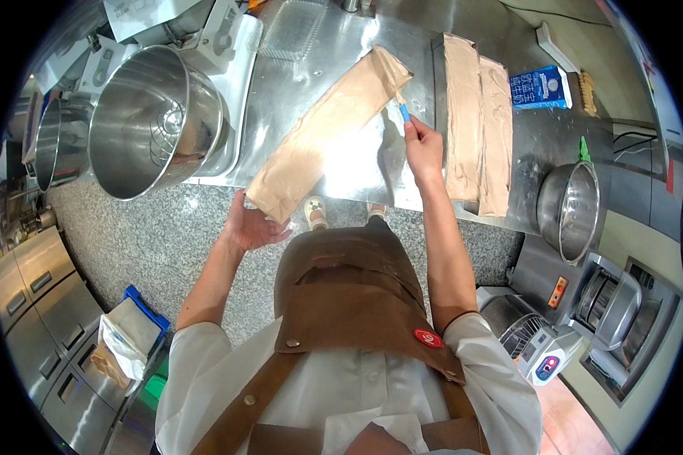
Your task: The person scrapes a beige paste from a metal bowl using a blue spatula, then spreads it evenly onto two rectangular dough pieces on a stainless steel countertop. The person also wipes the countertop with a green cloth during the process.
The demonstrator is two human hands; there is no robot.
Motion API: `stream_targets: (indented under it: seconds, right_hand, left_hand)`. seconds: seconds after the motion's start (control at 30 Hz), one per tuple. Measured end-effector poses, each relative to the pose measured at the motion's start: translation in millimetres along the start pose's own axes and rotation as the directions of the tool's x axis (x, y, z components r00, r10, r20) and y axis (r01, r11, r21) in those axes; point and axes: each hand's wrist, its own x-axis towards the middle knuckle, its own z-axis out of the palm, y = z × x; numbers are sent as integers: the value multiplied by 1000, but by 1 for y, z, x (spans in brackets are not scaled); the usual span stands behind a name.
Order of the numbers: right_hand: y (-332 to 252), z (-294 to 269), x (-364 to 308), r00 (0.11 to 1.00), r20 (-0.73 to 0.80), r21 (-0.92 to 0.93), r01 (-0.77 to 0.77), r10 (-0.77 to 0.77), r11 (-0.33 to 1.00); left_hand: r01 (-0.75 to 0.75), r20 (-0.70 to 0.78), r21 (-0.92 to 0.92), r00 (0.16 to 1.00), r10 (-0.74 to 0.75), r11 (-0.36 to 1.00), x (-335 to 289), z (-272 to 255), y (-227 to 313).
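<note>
The cream-coated slab [322, 136] lies diagonally on the desk [269, 106], its near end projecting past the front edge. The right hand [423, 148] pinches the blue handle of a spreader [404, 112] between its fingers, the tip at the slab's far right corner. The left hand [256, 227] is at the near end with fingers parted; whether they bear weight cannot be told. Steady the overhanging end without pressing into the cream. Hold the blade shallow along the edge, use light, even strokes, and keep clear of the two coated strips [463, 117] at right
</note>
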Motion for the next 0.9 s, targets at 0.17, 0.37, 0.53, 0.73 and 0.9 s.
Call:
stream_targets:
  seconds: [0.17, 0.37, 0.53, 0.73, 0.9]
  right_hand:
    - [-14, -8, -7, 981, 124, 212, -172, 148, 962]
    - [-42, -16, -15, 933, 227, 359, -346, 279, 867]
    - [-32, -17, -18, 953, 192, 309, -284, 233, 907]
    - [-12, -8, -26, 1000, -2, -72, 7, -8, 997]
    - [-21, -7, -36, 994, -103, -218, 4, -27, 976]
  left_hand:
    - [0, 37, -8, 999, 0, 1000, 3, -7, 1]
    - [-9, 88, -17, 996, 10, 1000, 5, -13, 1]
    - [-14, 82, -22, 996, 16, 1000, 3, -10, 0]
    - [1, 26, -40, 1000, 0, 999, 2, -5, 1]
    - [-1, 56, -29, 998, 3, 1000, 4, -9, 2]
